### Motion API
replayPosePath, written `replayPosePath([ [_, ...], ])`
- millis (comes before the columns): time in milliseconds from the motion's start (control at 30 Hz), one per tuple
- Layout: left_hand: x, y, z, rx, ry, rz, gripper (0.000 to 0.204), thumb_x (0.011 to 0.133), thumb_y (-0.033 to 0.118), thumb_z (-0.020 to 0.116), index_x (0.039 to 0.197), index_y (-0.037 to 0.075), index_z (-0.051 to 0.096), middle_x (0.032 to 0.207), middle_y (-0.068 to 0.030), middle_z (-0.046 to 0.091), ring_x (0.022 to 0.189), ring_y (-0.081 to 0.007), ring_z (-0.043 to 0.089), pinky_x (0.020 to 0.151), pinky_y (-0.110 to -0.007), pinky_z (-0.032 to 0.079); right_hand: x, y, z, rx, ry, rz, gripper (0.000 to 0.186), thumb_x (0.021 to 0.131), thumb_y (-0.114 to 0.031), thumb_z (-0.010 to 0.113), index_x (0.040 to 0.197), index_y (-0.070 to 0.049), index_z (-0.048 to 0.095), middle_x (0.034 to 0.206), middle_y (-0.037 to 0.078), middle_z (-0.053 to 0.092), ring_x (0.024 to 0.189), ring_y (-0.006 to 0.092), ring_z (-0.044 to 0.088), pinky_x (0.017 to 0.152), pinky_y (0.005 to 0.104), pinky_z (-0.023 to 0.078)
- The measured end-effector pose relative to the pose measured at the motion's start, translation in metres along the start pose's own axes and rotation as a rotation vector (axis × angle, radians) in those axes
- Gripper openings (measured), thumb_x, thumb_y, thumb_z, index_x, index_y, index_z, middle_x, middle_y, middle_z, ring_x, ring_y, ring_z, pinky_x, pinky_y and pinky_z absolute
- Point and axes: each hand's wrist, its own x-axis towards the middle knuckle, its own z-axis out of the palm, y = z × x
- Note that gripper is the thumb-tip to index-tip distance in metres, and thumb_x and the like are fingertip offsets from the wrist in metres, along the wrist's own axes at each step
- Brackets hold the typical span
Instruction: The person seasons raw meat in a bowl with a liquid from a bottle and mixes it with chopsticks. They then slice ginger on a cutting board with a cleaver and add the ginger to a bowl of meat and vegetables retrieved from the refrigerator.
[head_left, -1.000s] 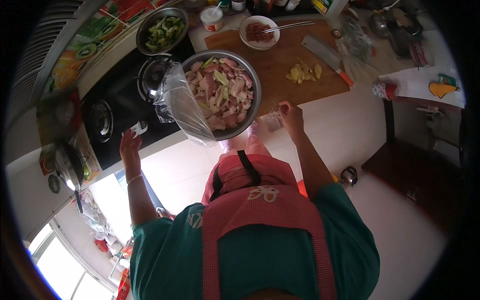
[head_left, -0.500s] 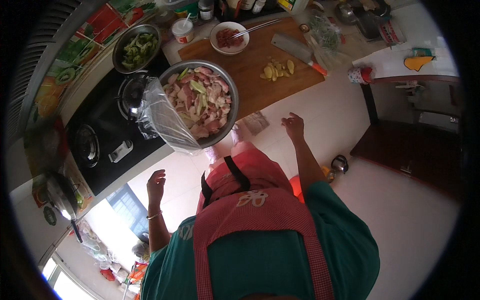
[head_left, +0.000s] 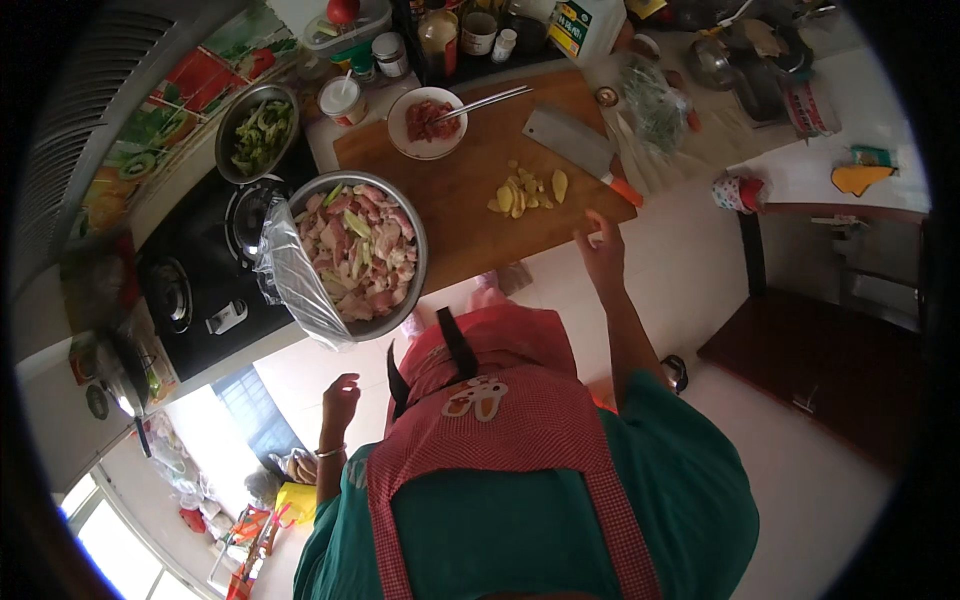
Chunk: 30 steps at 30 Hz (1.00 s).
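Seen from above, we stand at a kitchen counter in a green shirt and red checked apron (head_left: 500,440). Our right hand (head_left: 603,252) hovers open and empty, fingers loosely spread, just off the near edge of the long wooden cutting board (head_left: 470,190), close to the pale yellow ginger slices (head_left: 522,190) and the steel cleaver with an orange handle (head_left: 580,150). Our left hand (head_left: 340,398) hangs low, loosely curled and holding nothing, below the large round steel bowl of sliced raw meat and vegetables (head_left: 358,252), which overlaps the board's left end beside the black gas hob (head_left: 190,290). A small white bowl of minced meat (head_left: 427,121) with chopsticks sits at the board's far edge.
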Motion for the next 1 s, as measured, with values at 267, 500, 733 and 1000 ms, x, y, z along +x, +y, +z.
replayPosePath([
  [267, -0.008, 0.119, 0.033, -0.123, 0.006, 0.085, 0.034, 0.089, 0.006, 0.065, 0.122, 0.007, 0.068, 0.108, -0.0142, 0.072, 0.088, -0.0234, 0.071, 0.079, -0.035, 0.058, 0.060, -0.067, 0.081, -0.378, -0.113, -0.368, 0.087, 0.073, -0.052, 0.085, 0.145, -0.016, 0.050, 0.143, 0.025, 0.047, 0.136, 0.0439, 0.044, 0.103, 0.0553, 0.045],
  [500, -0.028, 0.153, 0.020, -0.054, 0.031, 0.142, 0.033, 0.088, 0.009, 0.066, 0.121, 0.007, 0.067, 0.107, -0.0166, 0.070, 0.091, -0.0302, 0.069, 0.082, -0.039, 0.056, 0.064, -0.052, 0.091, -0.390, -0.072, -0.603, 0.061, 0.076, -0.027, 0.086, 0.131, -0.018, 0.061, 0.135, 0.021, 0.050, 0.127, 0.0432, 0.049, 0.096, 0.0532, 0.051],
  [733, -0.018, 0.154, 0.010, -0.112, 0.074, 0.173, 0.036, 0.086, 0.003, 0.067, 0.122, 0.006, 0.067, 0.108, -0.0164, 0.070, 0.092, -0.0291, 0.068, 0.083, -0.039, 0.057, 0.082, -0.049, 0.079, -0.197, -0.226, -0.395, 0.049, 0.086, -0.013, 0.077, 0.132, -0.020, 0.062, 0.131, 0.019, 0.054, 0.119, 0.0371, 0.056, 0.097, 0.0432, 0.051],
  [1000, -0.013, 0.147, 0.004, -0.128, 0.053, 0.161, 0.036, 0.086, 0.003, 0.067, 0.122, 0.006, 0.067, 0.109, -0.0159, 0.070, 0.094, -0.0295, 0.069, 0.086, -0.039, 0.057, 0.112, -0.019, 0.063, 0.393, -0.349, -0.053, 0.040, 0.090, -0.009, 0.071, 0.130, -0.011, 0.066, 0.120, 0.008, 0.066, 0.106, 0.0175, 0.064, 0.091, 0.0296, 0.051],
])
